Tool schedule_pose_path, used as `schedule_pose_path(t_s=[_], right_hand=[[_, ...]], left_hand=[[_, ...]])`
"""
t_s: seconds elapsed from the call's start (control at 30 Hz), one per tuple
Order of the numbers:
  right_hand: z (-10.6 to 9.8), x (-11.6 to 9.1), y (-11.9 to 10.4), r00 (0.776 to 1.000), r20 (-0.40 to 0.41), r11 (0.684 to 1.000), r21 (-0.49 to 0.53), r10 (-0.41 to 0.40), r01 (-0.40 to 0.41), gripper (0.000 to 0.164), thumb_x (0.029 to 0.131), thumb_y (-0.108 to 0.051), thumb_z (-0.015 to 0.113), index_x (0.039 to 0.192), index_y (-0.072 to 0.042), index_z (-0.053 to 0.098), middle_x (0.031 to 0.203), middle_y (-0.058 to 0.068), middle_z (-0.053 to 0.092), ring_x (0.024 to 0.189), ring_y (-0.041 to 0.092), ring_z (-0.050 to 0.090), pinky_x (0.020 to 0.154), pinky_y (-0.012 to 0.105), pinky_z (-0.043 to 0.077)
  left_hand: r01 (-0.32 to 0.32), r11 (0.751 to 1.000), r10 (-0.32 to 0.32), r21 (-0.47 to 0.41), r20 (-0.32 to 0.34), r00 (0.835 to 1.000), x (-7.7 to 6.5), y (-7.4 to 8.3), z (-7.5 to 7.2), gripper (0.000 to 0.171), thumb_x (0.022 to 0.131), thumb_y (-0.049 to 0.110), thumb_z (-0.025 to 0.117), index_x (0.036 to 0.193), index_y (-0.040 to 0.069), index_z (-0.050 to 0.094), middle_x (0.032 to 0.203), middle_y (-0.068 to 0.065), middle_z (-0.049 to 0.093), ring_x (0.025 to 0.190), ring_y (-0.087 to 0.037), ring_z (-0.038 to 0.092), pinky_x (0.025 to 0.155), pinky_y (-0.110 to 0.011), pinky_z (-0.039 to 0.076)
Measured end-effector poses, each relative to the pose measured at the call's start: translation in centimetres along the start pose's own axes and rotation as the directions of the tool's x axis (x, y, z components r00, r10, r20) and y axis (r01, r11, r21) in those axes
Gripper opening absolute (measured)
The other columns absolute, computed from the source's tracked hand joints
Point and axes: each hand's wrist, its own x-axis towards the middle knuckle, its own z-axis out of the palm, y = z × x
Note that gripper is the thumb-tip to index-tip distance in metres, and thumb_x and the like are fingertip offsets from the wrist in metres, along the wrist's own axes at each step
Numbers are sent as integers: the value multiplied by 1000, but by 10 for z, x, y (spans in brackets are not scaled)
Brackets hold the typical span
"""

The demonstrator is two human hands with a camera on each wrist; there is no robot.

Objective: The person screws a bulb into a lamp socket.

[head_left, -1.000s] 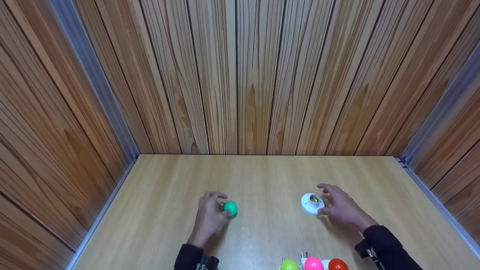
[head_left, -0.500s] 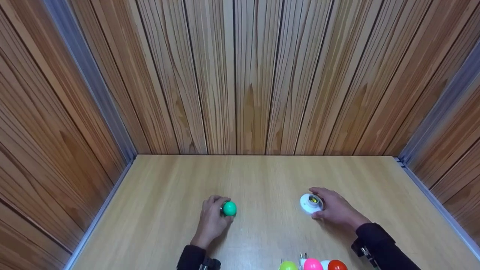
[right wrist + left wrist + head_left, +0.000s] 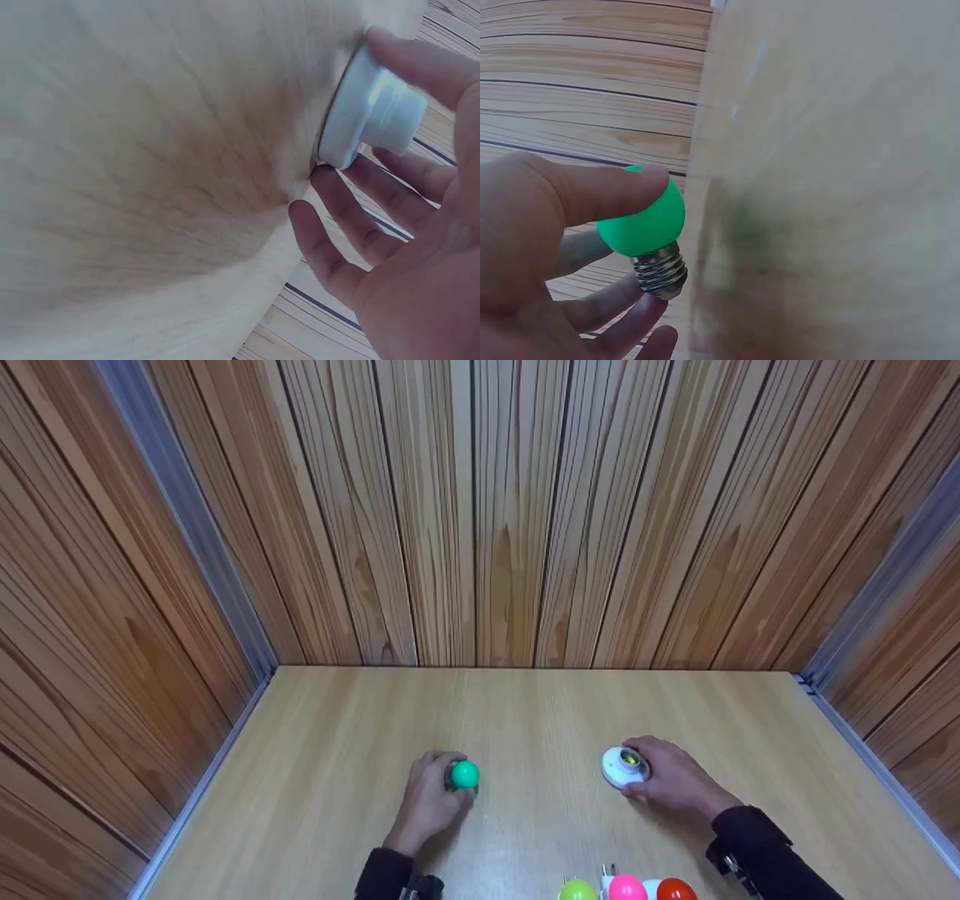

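My left hand (image 3: 435, 795) pinches a small green light bulb (image 3: 465, 774) between thumb and fingers, left of the table's middle. In the left wrist view the thumb lies across the green globe (image 3: 641, 225), and the threaded metal base (image 3: 660, 271) points toward the fingertips. To the right, a round white lamp holder (image 3: 618, 769) sits on the table with its brass-coloured socket facing up. My right hand (image 3: 671, 780) grips its flange from the right side, thumb on one edge and fingers on the other. The right wrist view shows the lamp holder (image 3: 352, 112) from the side.
At the near edge of the table (image 3: 525, 712) lie a lime-green bulb (image 3: 577, 890), a pink bulb (image 3: 627, 888) and a red bulb (image 3: 676, 889), partly cut off. Metal plug prongs (image 3: 609, 870) show beside them. Wood-panelled walls (image 3: 480, 510) enclose the back and sides.
My right hand has come in from the right and taken hold of the lamp holder's edge. In my left hand the green bulb has turned, its metal base now hidden from the head view.
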Motion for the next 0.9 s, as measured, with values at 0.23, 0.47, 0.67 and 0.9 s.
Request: schedule_pose_path(t_s=[0.23,0.47,0.67,0.9], right_hand=[[-13,-10,-9,1000,-4,999,20,25,-25,77,76,-42,83,140,-15,50,138,10,58,117,28,58,96,51,50],[-20,-32,-37,991,-92,995,-35,-100,97,66,75,-37,85,132,-18,57,126,2,64,104,19,59,86,39,50],[-24,-62,-72,990,-100,995,-13,-103,102,62,75,-37,84,131,-26,57,126,-3,63,105,16,59,90,44,54],[-16,-104,-111,968,-170,982,-53,-186,180,65,75,-35,85,133,-33,55,126,-11,59,116,13,58,95,47,55]], left_hand=[[-28,996,32,-80,39,999,-7,7,-13,51,80,16,80,128,16,63,128,-6,58,123,-28,51,104,-52,45],[-31,987,49,-155,109,993,-22,14,-24,49,82,23,79,128,24,62,127,-1,60,118,-22,55,101,-49,46],[-14,969,64,-245,199,978,-43,18,-28,46,82,35,79,124,33,62,124,3,64,111,-17,57,94,-42,48],[-21,947,106,-321,250,962,-79,29,-26,43,80,39,79,121,36,64,118,7,67,108,-16,58,91,-42,49]])
